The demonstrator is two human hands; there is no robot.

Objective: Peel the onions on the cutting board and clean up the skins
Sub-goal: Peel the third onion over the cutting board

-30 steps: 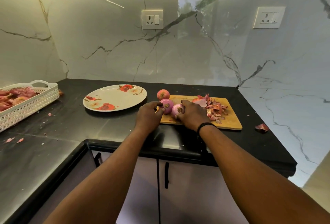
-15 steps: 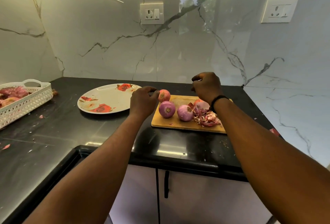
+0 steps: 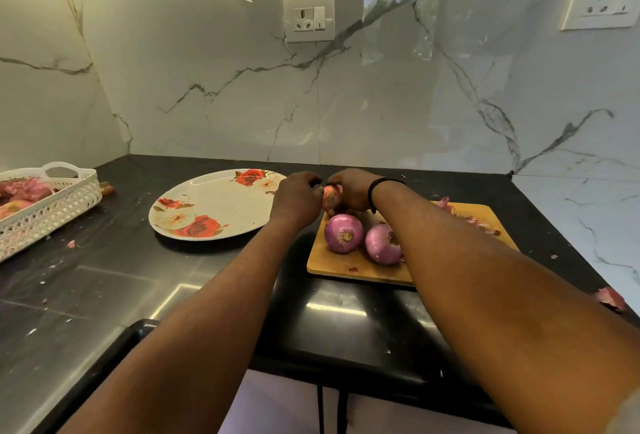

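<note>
An unpeeled onion (image 3: 331,196) with dry orange-red skin sits at the far left corner of the cutting board (image 3: 360,271), caught between the two hands so that only a narrow strip of it shows. The left hand (image 3: 297,198) closes on it from the left with fingers curled, fingertips at the onion's top; the right hand (image 3: 352,191), a black band at its wrist, wraps it from the right, its fingers also curled over the top, so the grip of both hands pinches the same onion, which lies right between the two sets of fingertips. Whether the onion rests on the board or is lifted just off it cannot be told. On the board just nearer than this onion lie two peeled onions, glossy purple with pale root ends: one (image 3: 343,233) directly in front of the held onion and another (image 3: 383,243) beside it to the right, partly behind the right forearm. Loose skins (image 3: 479,222) lie along the board's far right part. The board lies on a black counter (image 3: 104,281). Left of the board, close to it, is a white plate (image 3: 207,205) with red flowers. Farther left of the board stands a white basket (image 3: 52,208) holding reddish onions and skins. A skin scrap (image 3: 611,298) lies on the counter right of the board.
</note>
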